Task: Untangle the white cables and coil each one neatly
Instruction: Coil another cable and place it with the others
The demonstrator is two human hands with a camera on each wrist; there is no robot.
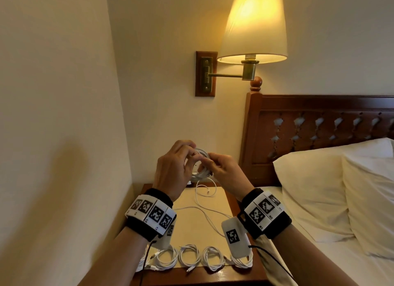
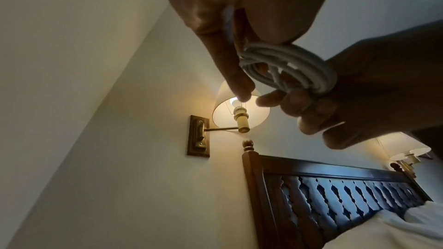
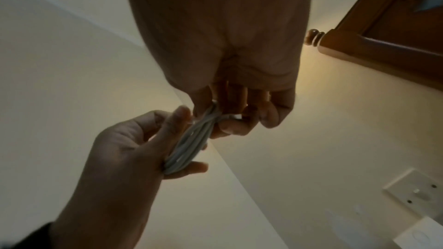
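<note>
Nearest, below both wrists at the front edge of the nightstand (image 1: 213,274): a row of finished coils (image 1: 189,256), four clearly visible; a possible fifth at the far left is half hidden behind the wrist-camera lead, can't confirm. Each looks wound and laid flat, side by side.

Further in, under and between the forearms: loose cable (image 1: 204,213) lies uncoiled on the nightstand top, running from below the left wrist toward the right one, with a loop and a connector end directly below the hands. Can't tell if that is one cable or two, or whether any part of it runs up to the coil in hand.

Up at the hands, held in the air above the back of the nightstand: left hand (image 1: 172,168) has its fingers curled around the in-progress coil (image 2: 287,67), thumb and fingers holding the ring by its rim. Right hand (image 1: 223,170) is closed on the same coil from the other side, fingertips pinching the bundle; the right wrist view shows a connector end (image 3: 236,115) at those fingertips, so my read is that the tail is being tucked or wrapped to lock this coil.

Status estimate: four-plus done, one nearly closed off, at least one loose cable left to wind. No tangle visible in what remains.

Beyond the hands: wall lamp (image 1: 253,25), lit; headboard (image 1: 319,119) and pillow (image 1: 319,190) off to the right-hand side.
</note>
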